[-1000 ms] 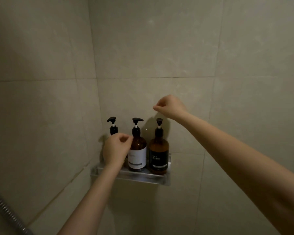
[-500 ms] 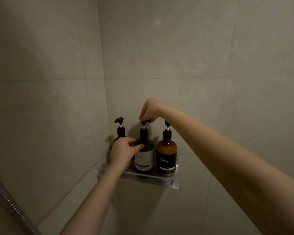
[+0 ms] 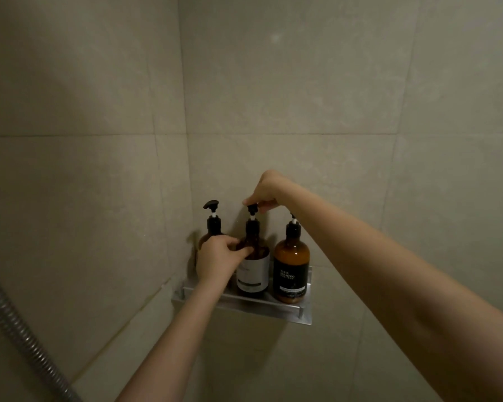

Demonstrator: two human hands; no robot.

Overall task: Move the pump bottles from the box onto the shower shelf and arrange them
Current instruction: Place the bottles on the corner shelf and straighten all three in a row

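Three amber pump bottles stand in a row on the metal shower shelf (image 3: 279,307) in the tiled corner. The left bottle (image 3: 213,224) is mostly hidden behind my left hand. The middle bottle (image 3: 254,274) has a white label. The right bottle (image 3: 291,271) has a black label reading SHAMPOO. My left hand (image 3: 218,258) grips the shoulder of the middle bottle. My right hand (image 3: 266,191) pinches the black pump head of that same bottle from above. My right forearm crosses over the right bottle's pump.
A ribbed metal shower hose (image 3: 21,335) runs down the lower left. Grey tiled walls meet in a corner just behind the shelf. The box is out of view.
My right hand came down from the right bottle's pump onto the middle bottle's pump head. My left hand closed on the middle bottle's shoulder. The camera shifted slightly left.
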